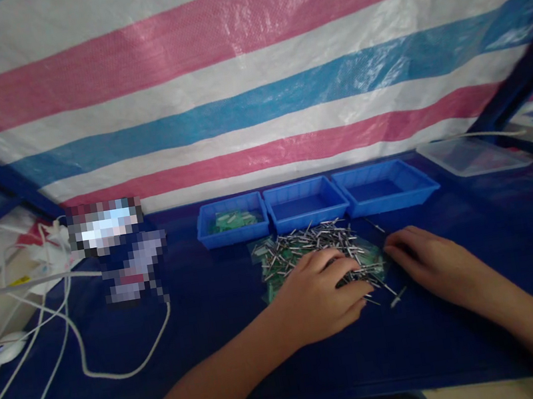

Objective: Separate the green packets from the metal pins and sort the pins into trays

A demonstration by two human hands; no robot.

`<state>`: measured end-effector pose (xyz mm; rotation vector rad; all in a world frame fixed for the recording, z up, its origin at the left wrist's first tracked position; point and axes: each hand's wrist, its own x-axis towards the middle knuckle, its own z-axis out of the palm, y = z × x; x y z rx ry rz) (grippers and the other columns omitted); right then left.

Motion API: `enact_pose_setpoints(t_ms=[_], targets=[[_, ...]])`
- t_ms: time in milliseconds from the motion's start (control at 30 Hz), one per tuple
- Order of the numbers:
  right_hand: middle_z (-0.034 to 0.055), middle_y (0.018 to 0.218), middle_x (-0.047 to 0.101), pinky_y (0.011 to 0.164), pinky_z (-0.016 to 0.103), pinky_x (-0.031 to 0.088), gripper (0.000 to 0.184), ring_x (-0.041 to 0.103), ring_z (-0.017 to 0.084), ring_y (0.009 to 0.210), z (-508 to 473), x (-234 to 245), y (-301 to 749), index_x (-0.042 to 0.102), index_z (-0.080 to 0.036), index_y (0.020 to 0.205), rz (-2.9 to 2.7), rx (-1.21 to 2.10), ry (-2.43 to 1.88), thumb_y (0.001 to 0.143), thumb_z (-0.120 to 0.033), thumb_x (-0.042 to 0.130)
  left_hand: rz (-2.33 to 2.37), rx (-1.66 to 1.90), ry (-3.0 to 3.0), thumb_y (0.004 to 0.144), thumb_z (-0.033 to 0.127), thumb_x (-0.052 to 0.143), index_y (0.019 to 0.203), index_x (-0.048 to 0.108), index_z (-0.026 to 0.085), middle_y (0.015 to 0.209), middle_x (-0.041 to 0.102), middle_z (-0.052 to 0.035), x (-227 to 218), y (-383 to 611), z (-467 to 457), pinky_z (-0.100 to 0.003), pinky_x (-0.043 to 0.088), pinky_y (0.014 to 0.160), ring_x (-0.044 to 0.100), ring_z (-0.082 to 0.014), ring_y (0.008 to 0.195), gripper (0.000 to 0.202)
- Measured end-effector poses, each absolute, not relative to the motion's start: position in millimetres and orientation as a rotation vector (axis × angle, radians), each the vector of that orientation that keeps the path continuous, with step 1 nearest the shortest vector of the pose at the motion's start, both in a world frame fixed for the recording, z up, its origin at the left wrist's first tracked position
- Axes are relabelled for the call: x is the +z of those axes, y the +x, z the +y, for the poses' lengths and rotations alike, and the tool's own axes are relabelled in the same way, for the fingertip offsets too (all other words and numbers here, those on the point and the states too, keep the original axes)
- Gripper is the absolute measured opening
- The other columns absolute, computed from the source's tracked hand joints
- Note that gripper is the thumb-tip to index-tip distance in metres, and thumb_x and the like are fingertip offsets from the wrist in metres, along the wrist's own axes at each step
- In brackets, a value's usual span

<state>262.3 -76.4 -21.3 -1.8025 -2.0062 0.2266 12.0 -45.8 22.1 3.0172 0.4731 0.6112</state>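
A pile of slim silvery metal pins, which look like pop rivets, lies on the blue table, mixed with small green-tinted clear packets. Palm down over the near side of the pile, my left hand has its fingers apart and touching the pins. To the right of the pile, my right hand rests low at the table with its fingers curled; whatever its fingertips hold, if anything, is hidden. One loose pin lies between the hands. Another pin lies beyond, near the bins.
Behind the pile stand three blue bins in a row: a left bin containing green packets, a middle bin and a right bin. A clear plastic lid lies at the back right. White cables cross the left side.
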Motion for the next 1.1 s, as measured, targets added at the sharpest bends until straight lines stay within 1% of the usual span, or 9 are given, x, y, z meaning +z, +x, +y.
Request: enact_pose_setpoints(t_ms=[133, 200, 300, 433, 567, 700, 867, 1000, 1100], targets=[[0.0123, 0.100, 0.063, 0.079, 0.040, 0.049, 0.038, 0.064, 0.027, 0.090, -82, -22, 256, 0.059, -0.018, 0.104, -1.983, 0.180, -1.804, 0.088, -0.050, 0.045, 0.469, 0.586, 3.038, 0.091, 0.029, 0.051, 0.105, 0.066, 0.024, 0.120, 0.059, -0.0052, 24, 13, -48, -0.039, 0.042, 0.096, 0.047, -0.0235, 0.117, 0.021], [0.0138, 0.105, 0.062, 0.080, 0.041, 0.049, 0.040, 0.064, 0.028, 0.092, -83, -23, 252, 0.059, -0.017, 0.106, -1.981, 0.185, -1.811, 0.088, -0.051, 0.045, 0.481, 0.592, 3.038, 0.091, 0.029, 0.051, 0.104, 0.066, 0.024, 0.120, 0.059, -0.0050, 24, 13, -48, -0.039, 0.041, 0.096, 0.047, -0.0237, 0.117, 0.020], [0.0125, 0.099, 0.064, 0.075, 0.040, 0.050, 0.035, 0.065, 0.027, 0.085, -80, -22, 248, 0.061, -0.018, 0.099, -1.963, 0.261, -1.804, 0.088, -0.047, 0.044, 0.498, 0.597, 3.042, 0.091, 0.030, 0.050, 0.103, 0.066, 0.025, 0.119, 0.059, -0.0040, 24, 12, -49, -0.039, 0.041, 0.094, 0.047, -0.0241, 0.117, 0.020], [0.0092, 0.084, 0.065, 0.066, 0.037, 0.050, 0.028, 0.063, 0.024, 0.073, -75, -20, 243, 0.060, -0.018, 0.089, -1.875, 0.331, -1.806, 0.082, -0.043, 0.050, 0.492, 0.593, 3.039, 0.093, 0.029, 0.048, 0.102, 0.066, 0.024, 0.119, 0.060, -0.0040, 25, 12, -50, -0.039, 0.040, 0.095, 0.046, -0.0245, 0.118, 0.021], [0.0042, 0.071, 0.064, 0.058, 0.034, 0.047, 0.027, 0.060, 0.021, 0.061, -73, -19, 243, 0.058, -0.020, 0.090, -1.773, 0.452, -1.825, 0.083, -0.044, 0.050, 0.479, 0.593, 3.029, 0.092, 0.028, 0.049, 0.102, 0.066, 0.024, 0.119, 0.060, -0.0039, 24, 12, -51, -0.039, 0.039, 0.096, 0.046, -0.0245, 0.119, 0.021], [0.0044, 0.079, 0.068, 0.060, 0.033, 0.048, 0.031, 0.063, 0.020, 0.066, -73, -13, 249, 0.059, -0.021, 0.098, -1.638, 0.456, -1.758, 0.081, -0.047, 0.056, 0.529, 0.671, 2.962, 0.092, 0.028, 0.049, 0.099, 0.067, 0.023, 0.115, 0.063, -0.0031, 24, 12, -50, -0.039, 0.040, 0.095, 0.048, -0.0248, 0.116, 0.020], [0.0077, 0.080, 0.070, 0.059, 0.035, 0.048, 0.027, 0.064, 0.023, 0.065, -67, 15, 252, 0.063, -0.022, 0.092, -1.559, 0.367, -1.683, 0.082, -0.047, 0.059, 0.857, 0.954, 2.593, 0.091, 0.025, 0.051, 0.099, 0.066, 0.019, 0.099, 0.069, -0.0033, 31, 7, -36, -0.035, 0.044, 0.089, 0.058, -0.0191, 0.097, 0.018], [0.0052, 0.073, 0.066, 0.058, 0.034, 0.046, 0.029, 0.060, 0.020, 0.060, -55, 47, 237, 0.066, -0.022, 0.090, -1.527, 0.256, -1.588, 0.079, -0.049, 0.062, 1.083, 1.090, 2.346, 0.089, 0.026, 0.056, 0.106, 0.064, 0.019, 0.102, 0.068, -0.0053, 37, -4, -20, -0.034, 0.045, 0.089, 0.060, -0.0191, 0.095, 0.020], [0.0026, 0.078, 0.066, 0.061, 0.032, 0.047, 0.022, 0.060, 0.017, 0.065, -42, 64, 215, 0.066, -0.024, 0.090, -1.537, 0.422, -1.391, 0.079, -0.044, 0.065, 1.155, 1.110, 2.170, 0.087, 0.029, 0.060, 0.114, 0.061, 0.020, 0.102, 0.068, -0.0049, 39, -10, -12, -0.031, 0.047, 0.082, 0.061, -0.0173, 0.088, 0.029]])
